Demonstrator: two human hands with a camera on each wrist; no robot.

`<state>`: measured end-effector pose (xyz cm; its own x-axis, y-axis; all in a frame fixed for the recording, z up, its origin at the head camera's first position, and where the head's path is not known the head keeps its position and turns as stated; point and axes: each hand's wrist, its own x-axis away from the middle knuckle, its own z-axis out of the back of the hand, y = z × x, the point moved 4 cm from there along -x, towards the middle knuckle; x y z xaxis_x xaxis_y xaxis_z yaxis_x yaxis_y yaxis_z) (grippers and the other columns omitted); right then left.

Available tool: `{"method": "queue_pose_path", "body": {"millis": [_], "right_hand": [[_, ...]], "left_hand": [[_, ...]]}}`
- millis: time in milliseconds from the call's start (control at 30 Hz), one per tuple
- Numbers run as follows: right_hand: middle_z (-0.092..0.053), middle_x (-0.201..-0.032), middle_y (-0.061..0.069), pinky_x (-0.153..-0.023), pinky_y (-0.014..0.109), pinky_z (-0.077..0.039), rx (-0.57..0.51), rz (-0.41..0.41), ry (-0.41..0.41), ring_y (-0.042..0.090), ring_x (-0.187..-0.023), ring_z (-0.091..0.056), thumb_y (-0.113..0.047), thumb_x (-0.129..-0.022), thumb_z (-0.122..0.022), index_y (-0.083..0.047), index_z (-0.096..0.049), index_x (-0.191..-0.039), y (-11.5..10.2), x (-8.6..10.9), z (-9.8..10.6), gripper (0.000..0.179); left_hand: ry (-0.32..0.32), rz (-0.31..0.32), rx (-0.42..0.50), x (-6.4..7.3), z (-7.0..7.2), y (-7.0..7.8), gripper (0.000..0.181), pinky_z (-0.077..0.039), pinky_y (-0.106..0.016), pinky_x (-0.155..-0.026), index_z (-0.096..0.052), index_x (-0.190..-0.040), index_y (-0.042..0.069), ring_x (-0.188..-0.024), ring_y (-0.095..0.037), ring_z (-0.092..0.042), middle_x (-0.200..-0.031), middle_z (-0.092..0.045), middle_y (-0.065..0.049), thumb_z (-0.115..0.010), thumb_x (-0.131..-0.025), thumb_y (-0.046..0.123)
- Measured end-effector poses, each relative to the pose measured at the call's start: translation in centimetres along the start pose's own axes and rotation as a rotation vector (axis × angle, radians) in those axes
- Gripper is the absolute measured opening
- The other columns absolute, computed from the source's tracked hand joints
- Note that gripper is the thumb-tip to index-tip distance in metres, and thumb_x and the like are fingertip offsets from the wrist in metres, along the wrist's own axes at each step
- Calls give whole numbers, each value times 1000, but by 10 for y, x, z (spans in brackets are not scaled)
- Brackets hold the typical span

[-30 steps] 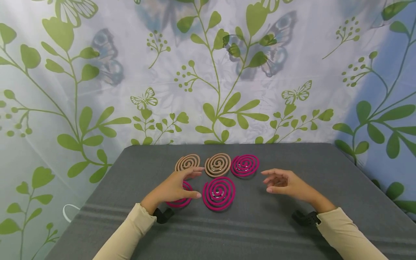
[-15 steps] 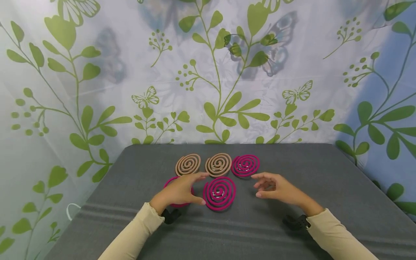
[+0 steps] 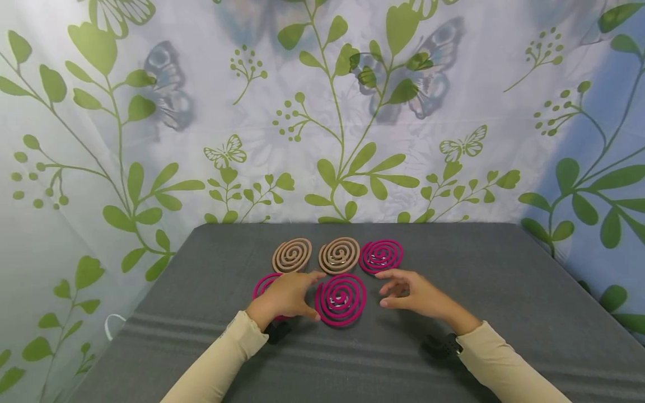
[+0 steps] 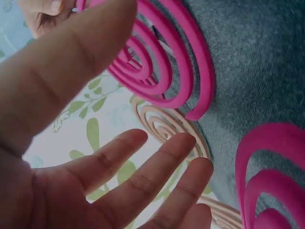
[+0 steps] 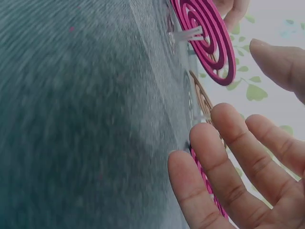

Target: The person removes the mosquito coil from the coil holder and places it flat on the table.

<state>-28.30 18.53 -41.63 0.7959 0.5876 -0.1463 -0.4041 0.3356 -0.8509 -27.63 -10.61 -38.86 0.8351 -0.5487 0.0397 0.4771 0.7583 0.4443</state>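
Observation:
Several spiral mosquito coils stand raised on the grey table. My left hand [image 3: 288, 295] hovers over the left pink mosquito coil [image 3: 259, 287], hiding much of it, with its thumb by the left rim of the front pink mosquito coil [image 3: 341, 298]. To that front coil's right, my right hand [image 3: 417, 292] is held apart from it, fingers loosely bent and holding nothing. In the right wrist view a small metal stand [image 5: 188, 34] shows under the pink coil. The left wrist view shows the left fingers [image 4: 143, 183] spread, with nothing gripped.
Behind lie two tan mosquito coils, a left one [image 3: 291, 255] and a middle one [image 3: 339, 254], with another pink mosquito coil [image 3: 381, 257] to their right. A leaf-and-butterfly curtain [image 3: 322, 140] hangs beyond the grey table [image 3: 478, 268]. A white loop [image 3: 108, 327] sits past the left edge.
My right hand has moved left, nearer the front pink coil. My left hand has shifted slightly right and toward me, uncovering the left tan coil. The coils stay in place.

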Motion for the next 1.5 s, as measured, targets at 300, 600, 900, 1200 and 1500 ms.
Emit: {"method": "queue_pose_path", "body": {"millis": [300,600,900,1200,1500], "right_hand": [[-76,-110,19,-81,32,-61,-58,4,-40,25,-95,-75,-8,-96,-82,17,-47,-151,-5,-20,-11,69],[-74,-106,16,-74,32,-61,-127,-25,-46,29,-91,-75,-5,-94,-83,15,-51,-150,-2,-30,-18,67],[-75,-101,14,-69,29,-59,-126,-67,-3,22,-84,-74,0,-91,-86,15,-56,-146,7,-31,-25,65],[-77,-101,16,-68,28,-58,-218,-120,-24,15,-82,-74,2,-92,-84,17,-52,-148,13,-28,-31,66],[-77,-101,16,-71,28,-58,-258,-106,-26,13,-83,-74,2,-93,-82,19,-50,-148,13,-27,-30,66]], "left_hand": [[-3,59,-44,-9,0,-2,92,-41,-60,-117,-59,-153,6,-128,-39,-65,-134,-73,-14,-103,-73,21],[-20,80,-60,-12,1,-2,92,-46,-58,-114,-60,-153,6,-126,-39,-66,-132,-74,-12,-103,-74,22],[-7,106,-62,-10,-3,-3,95,-49,-56,-112,-57,-155,6,-127,-37,-66,-134,-74,-12,-103,-74,23],[-1,169,-61,-6,-3,-5,95,-56,-55,-101,-57,-157,9,-121,-33,-70,-128,-78,-6,-102,-75,29],[29,169,-31,-8,-2,-10,83,-58,-49,-96,-66,-146,9,-104,-25,-72,-111,-77,0,-103,-74,28]]}}
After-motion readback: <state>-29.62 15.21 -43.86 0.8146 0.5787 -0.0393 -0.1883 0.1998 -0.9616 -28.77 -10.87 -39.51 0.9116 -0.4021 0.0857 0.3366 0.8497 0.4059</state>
